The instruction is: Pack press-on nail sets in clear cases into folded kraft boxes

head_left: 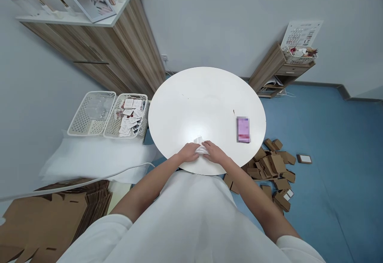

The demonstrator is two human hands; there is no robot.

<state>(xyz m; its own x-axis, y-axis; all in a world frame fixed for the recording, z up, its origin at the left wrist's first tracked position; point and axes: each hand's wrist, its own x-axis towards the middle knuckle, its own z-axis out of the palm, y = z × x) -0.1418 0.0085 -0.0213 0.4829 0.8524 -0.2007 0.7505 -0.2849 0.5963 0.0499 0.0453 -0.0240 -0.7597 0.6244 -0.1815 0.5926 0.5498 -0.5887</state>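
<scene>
At the near edge of a white oval table (206, 91), both hands grip a crumpled piece of thin white material (202, 148); whether it is tissue or cloth I cannot tell. My left hand (189, 152) is closed on its left side, the fingertips pointing inward. From the other side my right hand (214, 152) holds its right part, fingers bent over it. Folds stand up a little between the fingertips. Farther right on the tabletop lies a flat purple-pink rectangle (243, 129), blurred out in the picture.
Left of the table stand two white baskets, one with clear plastic (98, 107), the other with small printed cards (131, 117). Flattened cardboard (44, 223) is stacked at lower left. Brown boxes (272, 167) lie heaped on the floor at right. Wooden cabinets (131, 43) stand behind.
</scene>
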